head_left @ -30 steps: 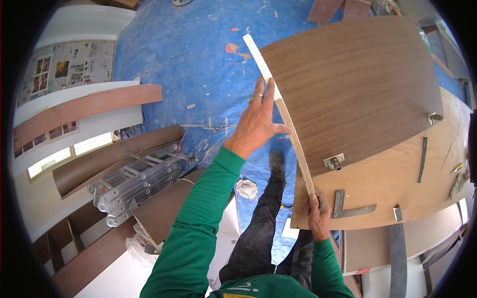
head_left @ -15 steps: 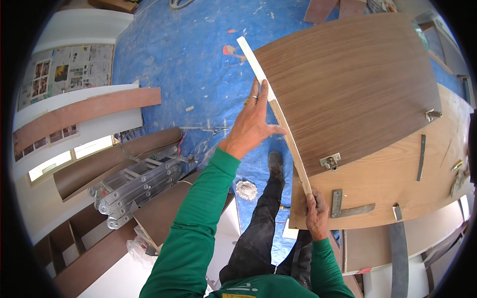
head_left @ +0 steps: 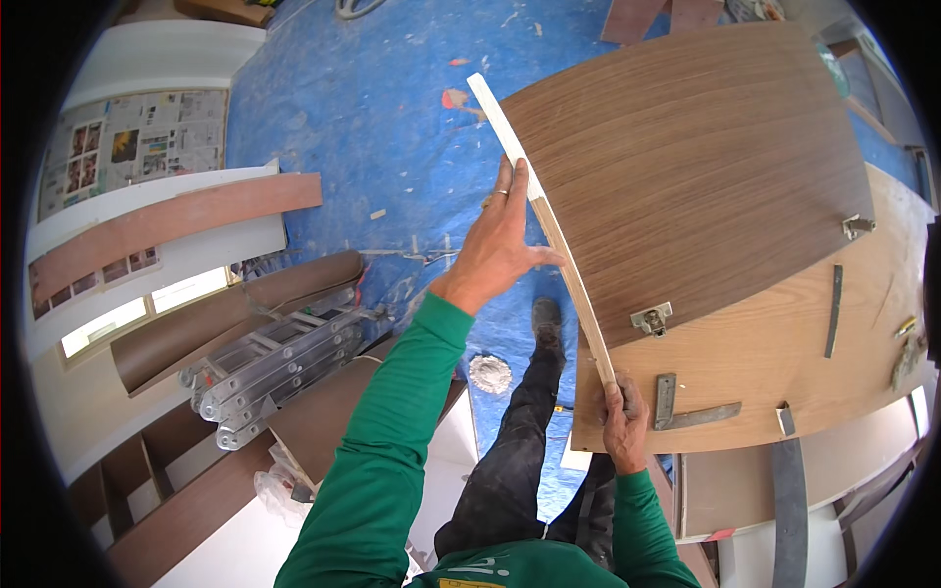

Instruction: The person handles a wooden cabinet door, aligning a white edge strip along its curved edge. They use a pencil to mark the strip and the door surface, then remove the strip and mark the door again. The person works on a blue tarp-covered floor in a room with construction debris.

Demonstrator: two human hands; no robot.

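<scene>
Brown wood-grain facing covers a broad panel [head_left: 686,176], and along its left edge runs the thin wooden strip [head_left: 580,298] you are handling. The strip's long axis slants: its white far end points away from you and leftward, reaching beyond the panel's far left corner, while its bare-wood near end comes back toward you and rightward, past the panel's near left corner.

Your hands are well apart. Your right hand [head_left: 625,426] is closed on the near end, just below the panel's near left corner. Your left hand [head_left: 493,250] is spread beside the panel's left edge, fingers against the white part and thumb reaching to the bare wood.

Two metal hinges [head_left: 651,318] sit along the panel's near edge. On the near side of the panel, a lighter board [head_left: 769,358] carries an L-shaped metal square [head_left: 666,402]. Blue sheeting [head_left: 363,147] spreads left of the panel.
</scene>
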